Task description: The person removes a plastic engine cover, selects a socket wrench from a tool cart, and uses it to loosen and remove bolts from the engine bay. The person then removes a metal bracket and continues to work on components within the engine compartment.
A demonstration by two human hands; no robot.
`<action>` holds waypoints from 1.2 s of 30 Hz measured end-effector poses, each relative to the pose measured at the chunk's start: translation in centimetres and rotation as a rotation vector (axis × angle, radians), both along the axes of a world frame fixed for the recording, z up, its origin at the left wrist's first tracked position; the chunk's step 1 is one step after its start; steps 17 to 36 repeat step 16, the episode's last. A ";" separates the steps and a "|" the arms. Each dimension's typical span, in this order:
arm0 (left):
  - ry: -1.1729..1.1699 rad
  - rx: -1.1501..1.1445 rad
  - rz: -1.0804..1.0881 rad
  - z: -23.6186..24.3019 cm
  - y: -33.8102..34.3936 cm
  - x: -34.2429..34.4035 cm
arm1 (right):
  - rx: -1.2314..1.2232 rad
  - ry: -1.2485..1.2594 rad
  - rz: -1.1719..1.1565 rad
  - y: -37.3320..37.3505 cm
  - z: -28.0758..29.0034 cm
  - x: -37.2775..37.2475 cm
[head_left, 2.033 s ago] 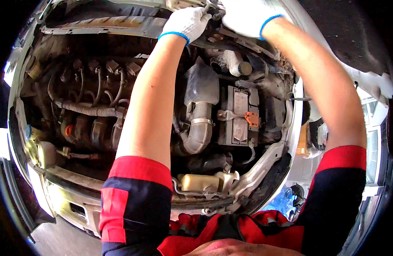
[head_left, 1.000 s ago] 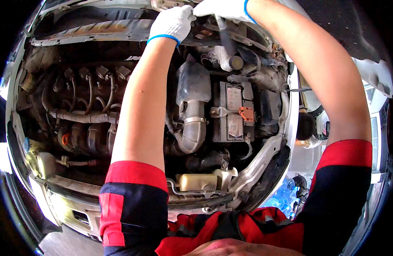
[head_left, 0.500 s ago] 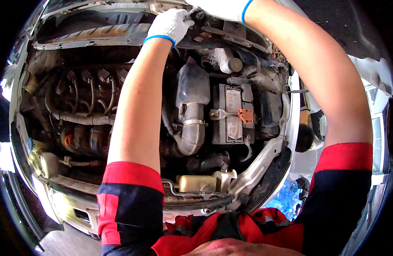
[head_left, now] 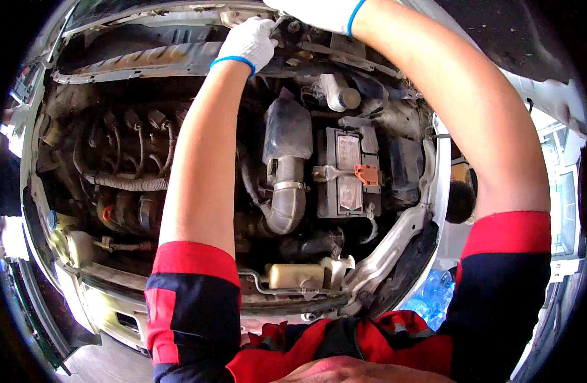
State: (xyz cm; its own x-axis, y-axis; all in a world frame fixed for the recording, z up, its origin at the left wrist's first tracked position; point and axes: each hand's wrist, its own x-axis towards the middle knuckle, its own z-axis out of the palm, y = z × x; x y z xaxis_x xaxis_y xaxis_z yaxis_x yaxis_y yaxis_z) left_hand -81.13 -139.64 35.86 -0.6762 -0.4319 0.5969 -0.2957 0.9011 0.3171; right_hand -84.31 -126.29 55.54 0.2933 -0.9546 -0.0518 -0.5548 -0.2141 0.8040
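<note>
Black battery (head_left: 348,172) with orange terminal cover (head_left: 367,174), ribbed intake hose (head_left: 287,207), cream reservoir (head_left: 295,276)

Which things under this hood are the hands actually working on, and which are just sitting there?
In hand:
left hand, gloved, at the rear bulkhead panel
right hand, gloved, at the same top edge

Just there:
battery
air intake hose
coolant tank
ignition leads

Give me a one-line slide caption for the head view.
Both white-gloved hands, left hand and right hand, reach to the rear edge of an open engine bay, above the battery.
</note>
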 end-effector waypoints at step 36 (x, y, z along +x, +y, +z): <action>0.077 0.090 0.051 0.8 1.7 -0.1 | -0.119 -0.878 -0.609 0.6 -1.4 -0.5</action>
